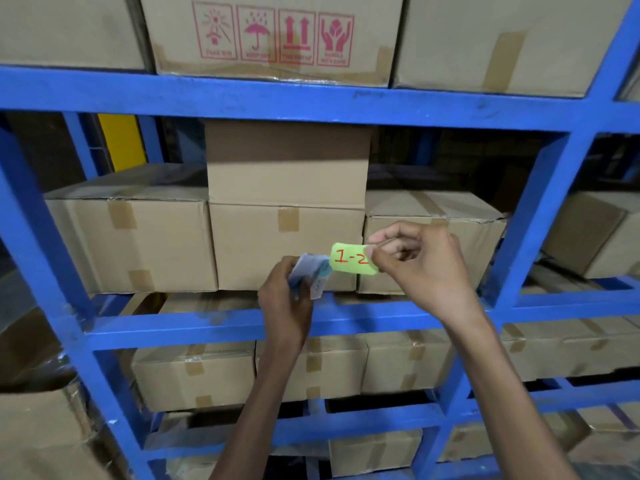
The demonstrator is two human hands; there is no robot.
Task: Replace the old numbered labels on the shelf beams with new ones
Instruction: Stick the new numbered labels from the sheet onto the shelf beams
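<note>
My right hand [420, 268] pinches the right end of a light green label [351, 259] marked "1-2" in red. The label hangs in the air in front of a cardboard box, above the blue shelf beam [194, 329]. My left hand [285, 299] grips a small stack of pale blue and white labels [311, 273] just left of the green one, touching its left edge. No label shows on the beam itself.
Blue steel racking fills the view, with an upper beam [277, 102] and uprights at left [38, 244] and right [530, 216]. Taped cardboard boxes [138, 240] sit on every level; one above bears red handling symbols [273, 36].
</note>
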